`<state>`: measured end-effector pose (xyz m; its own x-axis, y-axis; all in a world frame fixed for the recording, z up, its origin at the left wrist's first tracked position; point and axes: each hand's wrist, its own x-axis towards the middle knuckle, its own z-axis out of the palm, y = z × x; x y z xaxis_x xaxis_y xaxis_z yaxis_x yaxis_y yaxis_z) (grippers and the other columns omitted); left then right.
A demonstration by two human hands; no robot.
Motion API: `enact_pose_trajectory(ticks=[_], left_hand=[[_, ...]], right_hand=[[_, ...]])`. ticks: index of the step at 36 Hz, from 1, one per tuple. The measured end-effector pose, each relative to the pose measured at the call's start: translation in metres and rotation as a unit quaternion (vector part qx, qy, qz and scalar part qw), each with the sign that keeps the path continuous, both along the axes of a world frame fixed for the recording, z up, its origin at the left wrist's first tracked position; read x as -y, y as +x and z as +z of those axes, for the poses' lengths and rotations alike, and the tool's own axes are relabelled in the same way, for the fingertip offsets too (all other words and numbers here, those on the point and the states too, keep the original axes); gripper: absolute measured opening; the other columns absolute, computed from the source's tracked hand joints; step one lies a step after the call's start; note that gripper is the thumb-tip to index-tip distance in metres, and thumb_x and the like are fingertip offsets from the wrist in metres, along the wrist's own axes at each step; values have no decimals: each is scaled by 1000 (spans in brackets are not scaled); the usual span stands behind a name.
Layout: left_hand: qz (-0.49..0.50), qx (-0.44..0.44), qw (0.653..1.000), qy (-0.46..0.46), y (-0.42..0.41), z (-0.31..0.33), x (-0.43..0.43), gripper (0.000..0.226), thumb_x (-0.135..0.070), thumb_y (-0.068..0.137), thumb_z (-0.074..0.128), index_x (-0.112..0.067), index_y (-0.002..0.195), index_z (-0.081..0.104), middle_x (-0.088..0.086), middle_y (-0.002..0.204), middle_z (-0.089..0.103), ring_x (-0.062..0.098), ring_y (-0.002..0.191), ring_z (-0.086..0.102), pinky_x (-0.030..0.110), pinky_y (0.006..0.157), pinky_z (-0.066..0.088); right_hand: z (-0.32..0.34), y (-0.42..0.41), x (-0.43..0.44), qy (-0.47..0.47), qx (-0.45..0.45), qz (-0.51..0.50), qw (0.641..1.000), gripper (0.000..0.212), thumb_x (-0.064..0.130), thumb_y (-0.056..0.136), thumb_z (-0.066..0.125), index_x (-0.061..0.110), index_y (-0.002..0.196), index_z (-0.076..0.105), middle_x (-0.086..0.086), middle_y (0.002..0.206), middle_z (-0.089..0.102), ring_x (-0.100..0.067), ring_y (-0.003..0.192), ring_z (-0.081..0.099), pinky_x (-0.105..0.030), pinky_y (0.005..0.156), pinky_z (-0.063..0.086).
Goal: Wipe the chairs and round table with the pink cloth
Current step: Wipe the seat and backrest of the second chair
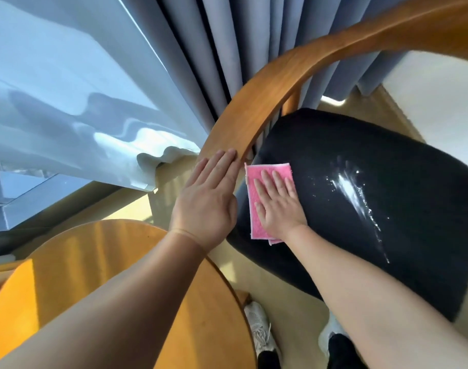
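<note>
A folded pink cloth lies flat on the left part of the chair's dark seat cushion. My right hand presses down on it, palm flat and fingers spread. A bright wet-looking streak runs across the cushion to the right of the cloth. My left hand rests flat on the lower end of the chair's curved wooden backrest, fingers together and holding nothing. The round wooden table is at the lower left, under my left forearm.
Blue-grey curtains and a white sheer curtain hang behind the chair, close to the backrest. My feet in light shoes stand on the pale floor between table and chair. Another wooden piece shows at the far left edge.
</note>
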<state>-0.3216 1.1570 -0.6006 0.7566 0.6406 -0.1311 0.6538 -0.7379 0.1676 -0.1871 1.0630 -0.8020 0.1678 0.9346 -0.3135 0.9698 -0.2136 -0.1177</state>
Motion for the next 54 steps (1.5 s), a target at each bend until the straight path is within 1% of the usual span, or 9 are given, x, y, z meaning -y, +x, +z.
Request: enact_pose_trajectory(ticks=[4,9,12,18,24,32,43,47,54], left_hand=[[-8,-27,1000,-1,1,3,0,59,-27,89,24,-10,143,39,8,149,36,23,140,27,33,116,9],[-31,-58,998,13,2,2,0,58,-31,92,19,-14,146,31,7,153,29,20,142,19,31,116,2],[-31,-53,998,16,3,2,-1,58,-31,92,20,-13,146,33,8,152,30,21,142,22,32,116,3],[-26,-38,999,20,2,-1,-2,58,-28,91,25,-11,145,36,9,150,34,21,140,26,30,116,1],[-27,-21,999,13,1,-4,-3,58,-27,90,27,-11,145,35,8,151,32,19,141,24,29,117,0],[-33,7,999,4,-1,-9,-6,60,-23,86,33,-9,144,37,8,150,34,20,141,26,34,118,9],[-26,14,1000,-4,-1,-10,-7,59,-25,88,30,-12,145,35,5,150,33,17,142,23,35,117,12],[-25,13,1000,-5,-1,-10,-7,60,-25,87,31,-12,145,35,5,150,34,17,142,23,34,118,12],[-25,1,1000,-4,0,-7,-6,60,-26,87,30,-12,144,37,6,150,36,20,141,27,35,117,11]], right_hand=[[4,-9,58,-32,-3,-15,999,64,46,99,8,16,154,-1,-7,162,-9,-28,149,-15,-49,120,-4],[16,-15,113,-46,-18,-33,998,62,44,97,23,13,151,27,-8,160,22,-29,148,14,-48,119,10],[18,-13,115,-51,-21,-32,998,61,43,96,25,13,149,33,-8,158,27,-29,147,20,-48,117,12],[15,-11,101,-53,-21,-38,998,61,44,98,19,15,152,24,-6,160,19,-28,149,11,-49,118,8],[5,11,51,-42,-4,-36,998,62,46,98,7,18,152,-7,-3,161,-11,-25,148,-18,-47,119,-10],[3,44,-41,-10,6,-25,1000,64,47,97,2,18,152,-10,-5,160,-16,-27,148,-17,-48,120,-9],[11,80,-125,-21,12,-42,999,62,42,99,9,15,147,39,-8,160,25,-28,149,8,-50,120,2],[10,81,-115,-2,2,-46,999,59,41,101,11,15,151,31,-8,161,19,-28,150,6,-48,121,0],[6,77,-47,-3,10,-87,996,63,45,101,8,14,155,-3,-9,163,-7,-26,150,-12,-45,121,-7]])
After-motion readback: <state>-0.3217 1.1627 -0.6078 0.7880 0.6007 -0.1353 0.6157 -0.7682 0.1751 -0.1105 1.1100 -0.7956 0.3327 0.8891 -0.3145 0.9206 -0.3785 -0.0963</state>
